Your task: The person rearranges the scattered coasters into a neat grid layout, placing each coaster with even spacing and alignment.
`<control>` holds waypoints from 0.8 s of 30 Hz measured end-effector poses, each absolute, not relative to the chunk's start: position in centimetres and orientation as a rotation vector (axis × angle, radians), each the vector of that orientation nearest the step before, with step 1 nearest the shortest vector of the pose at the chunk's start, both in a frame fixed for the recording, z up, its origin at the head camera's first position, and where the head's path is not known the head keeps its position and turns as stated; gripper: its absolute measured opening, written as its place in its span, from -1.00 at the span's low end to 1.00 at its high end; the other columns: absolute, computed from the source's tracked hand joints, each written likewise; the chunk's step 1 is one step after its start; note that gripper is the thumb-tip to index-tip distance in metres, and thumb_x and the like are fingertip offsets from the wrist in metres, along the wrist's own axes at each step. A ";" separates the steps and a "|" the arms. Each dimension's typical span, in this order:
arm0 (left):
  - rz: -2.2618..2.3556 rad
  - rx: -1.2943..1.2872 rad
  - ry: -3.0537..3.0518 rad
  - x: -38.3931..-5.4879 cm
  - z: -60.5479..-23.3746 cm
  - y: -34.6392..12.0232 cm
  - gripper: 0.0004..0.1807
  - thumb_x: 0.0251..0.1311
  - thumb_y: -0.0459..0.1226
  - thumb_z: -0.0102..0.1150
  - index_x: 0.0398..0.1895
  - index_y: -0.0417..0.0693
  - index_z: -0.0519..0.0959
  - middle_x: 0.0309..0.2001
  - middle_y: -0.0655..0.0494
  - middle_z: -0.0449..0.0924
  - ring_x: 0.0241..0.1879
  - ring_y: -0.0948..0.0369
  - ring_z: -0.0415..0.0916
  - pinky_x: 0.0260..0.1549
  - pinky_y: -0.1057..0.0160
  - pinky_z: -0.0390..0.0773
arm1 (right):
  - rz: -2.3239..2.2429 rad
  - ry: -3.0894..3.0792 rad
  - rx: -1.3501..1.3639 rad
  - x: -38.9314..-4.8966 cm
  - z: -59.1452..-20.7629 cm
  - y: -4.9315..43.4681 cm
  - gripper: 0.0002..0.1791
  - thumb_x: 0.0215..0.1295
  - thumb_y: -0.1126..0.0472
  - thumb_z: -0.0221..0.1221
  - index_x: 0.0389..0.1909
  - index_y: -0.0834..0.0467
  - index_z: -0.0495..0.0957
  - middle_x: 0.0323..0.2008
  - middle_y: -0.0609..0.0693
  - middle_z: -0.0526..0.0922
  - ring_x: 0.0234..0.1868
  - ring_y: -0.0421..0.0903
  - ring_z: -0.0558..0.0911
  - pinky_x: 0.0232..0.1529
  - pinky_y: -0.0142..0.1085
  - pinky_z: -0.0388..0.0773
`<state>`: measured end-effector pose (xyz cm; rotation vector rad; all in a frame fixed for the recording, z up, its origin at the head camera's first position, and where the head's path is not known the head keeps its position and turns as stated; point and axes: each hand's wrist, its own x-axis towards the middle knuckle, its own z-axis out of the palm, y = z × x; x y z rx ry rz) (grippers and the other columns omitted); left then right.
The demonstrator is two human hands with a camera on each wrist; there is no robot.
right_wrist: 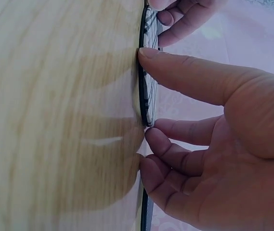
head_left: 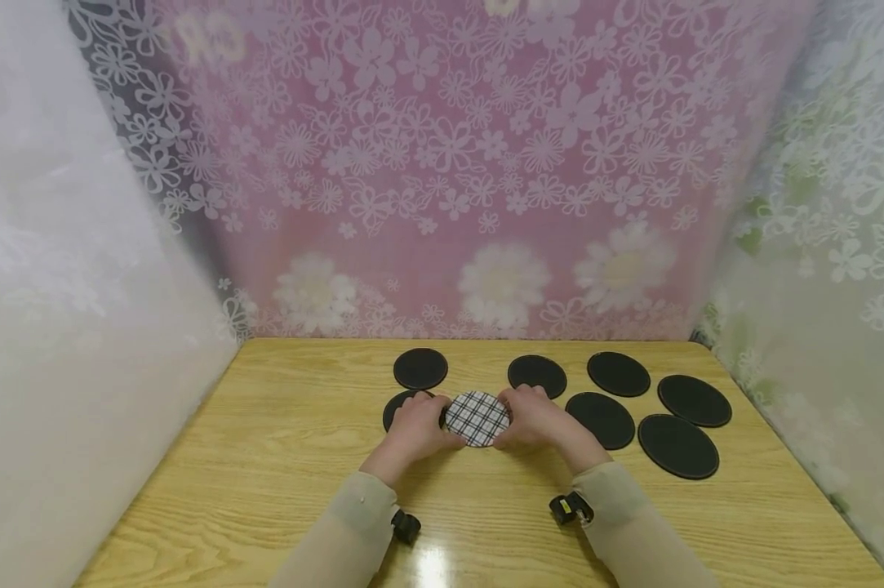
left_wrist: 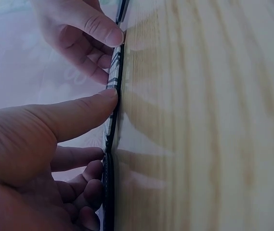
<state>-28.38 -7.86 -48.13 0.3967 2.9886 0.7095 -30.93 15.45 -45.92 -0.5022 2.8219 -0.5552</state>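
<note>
A round coaster (head_left: 478, 419) with a black-and-white plaid face up and a dark rim lies flat at the middle of the table. My left hand (head_left: 415, 431) grips its left edge between thumb and fingers. On the opposite edge, my right hand (head_left: 543, 420) holds it the same way. Both wrist views show the thumbs on the near rim; in the right wrist view the plaid coaster (right_wrist: 150, 91) is seen edge-on. A black coaster (head_left: 396, 408) sits partly under the left hand's fingers. Whether the plaid coaster touches the tabletop I cannot tell.
Another black coaster (head_left: 420, 368) lies behind the left hand. Several more are spread to the right, among them one behind the right hand (head_left: 537, 374) and one beside its wrist (head_left: 601, 420). The wooden table (head_left: 265, 457) ends at a flowered pink curtain (head_left: 427, 204).
</note>
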 end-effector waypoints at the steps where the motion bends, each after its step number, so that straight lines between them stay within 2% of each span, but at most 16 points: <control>1: 0.704 0.397 2.989 -28.4 -48.2 -7.9 -0.20 0.21 0.07 0.68 0.41 -0.13 0.65 0.18 -0.15 0.62 0.23 -0.19 0.53 0.24 -0.29 0.51 | -0.560 2.820 -0.499 -30.9 -46.0 15.5 -0.16 0.11 0.03 0.70 0.35 0.29 0.60 0.14 0.22 0.61 0.20 0.27 0.47 0.26 0.18 0.52; 13: 0.700 0.418 2.986 -28.8 -48.5 -8.2 -0.19 0.17 0.08 0.69 0.39 -0.15 0.65 0.16 -0.15 0.62 0.20 -0.17 0.53 0.23 -0.26 0.52 | -0.557 2.836 -0.526 -31.0 -46.3 15.4 -0.20 0.08 0.05 0.68 0.29 0.29 0.62 0.08 0.19 0.61 0.17 0.24 0.49 0.23 0.16 0.53; 24: 0.702 0.427 2.986 -28.5 -48.0 -8.1 -0.21 0.22 0.07 0.66 0.39 -0.18 0.64 0.16 -0.18 0.61 0.21 -0.20 0.52 0.23 -0.30 0.51 | -0.557 2.831 -0.517 -31.0 -46.2 15.4 -0.21 0.08 0.05 0.70 0.28 0.28 0.62 0.04 0.14 0.61 0.15 0.22 0.49 0.23 0.15 0.52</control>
